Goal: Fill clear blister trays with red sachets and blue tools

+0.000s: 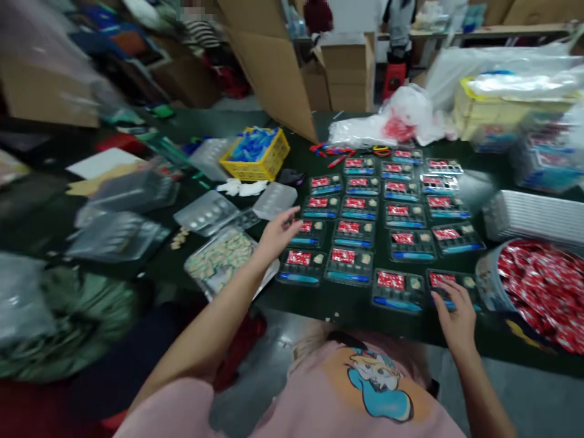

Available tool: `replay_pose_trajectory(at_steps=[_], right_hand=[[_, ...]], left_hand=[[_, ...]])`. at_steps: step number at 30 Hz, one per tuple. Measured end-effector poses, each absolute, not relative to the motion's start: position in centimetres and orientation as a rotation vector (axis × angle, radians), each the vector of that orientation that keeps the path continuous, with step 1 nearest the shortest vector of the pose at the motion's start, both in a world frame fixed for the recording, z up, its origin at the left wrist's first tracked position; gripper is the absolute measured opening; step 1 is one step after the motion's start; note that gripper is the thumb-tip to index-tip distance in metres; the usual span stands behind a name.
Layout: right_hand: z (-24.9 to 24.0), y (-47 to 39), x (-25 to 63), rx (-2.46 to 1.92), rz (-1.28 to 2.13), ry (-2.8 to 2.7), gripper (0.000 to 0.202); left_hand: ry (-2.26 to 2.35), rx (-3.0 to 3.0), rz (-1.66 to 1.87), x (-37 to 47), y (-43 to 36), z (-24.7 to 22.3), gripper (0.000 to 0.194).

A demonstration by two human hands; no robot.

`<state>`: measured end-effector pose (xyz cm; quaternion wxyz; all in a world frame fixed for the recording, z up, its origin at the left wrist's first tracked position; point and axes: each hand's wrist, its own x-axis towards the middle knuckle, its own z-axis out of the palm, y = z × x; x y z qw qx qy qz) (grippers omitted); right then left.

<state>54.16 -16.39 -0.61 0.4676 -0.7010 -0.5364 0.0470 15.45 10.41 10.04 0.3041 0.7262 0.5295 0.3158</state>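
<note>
Clear plastic tray [469, 282], one, at the right end of the row nearest the person: lies beneath the fingers of the right hand [455, 313], partly covered by them. Right hand: palm down, fingers bent and a little spread, thumb apart at the tray's left side; whether it pinches the tray or anything in it, cannot tell.

Left hand [279, 234]: half open, fingers stretched forward and slightly curled, nothing visible in its grasp; beside the left edge of a second filled tray [316, 226], contact unclear.

Neighbouring tray [406, 291], just left of the right hand: contains a red packet [391, 280], a blue pen [396, 303] and a small pale piece [415, 283]. Further trays of like content, in rough columns, lie beyond on the dark green table [337, 304].

Metal pan [192, 263] of pale pieces: under the left forearm, partly hidden.

Bucket [487, 274], heaped with red packets: right of the right hand. Stack of white trays [533, 214]: behind the bucket.

Yellow basket [255, 173] with blue contents: beyond the left hand. Cardboard sheet [278, 76]: upright at the far edge.
</note>
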Motion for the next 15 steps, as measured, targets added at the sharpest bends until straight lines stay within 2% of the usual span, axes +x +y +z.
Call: replay_pose_trajectory(at_steps=[3,8,12,15], right_hand=[[0.9,-10.5,50.5,-1.587,0.524,-1.241,0.026],[2.7,1.9,40.4,-1.198,1.347,-0.947,0.044],[3.4,11.1,30.2,-1.089,1.551,-0.852,0.057],[2.7,17.9,24.0,-1.272,1.528,-0.91,0.061]], left_hand=[[1.744,1.932,0.818,12.4,17.9,10.2,0.059],[2.215,1.734,0.446,8.2,26.0,8.0,0.048],[2.228,1.719,0.339,6.1,28.2,7.2,0.039],[2.144,1.821,0.307,4.8,30.3,6.8,0.032]])
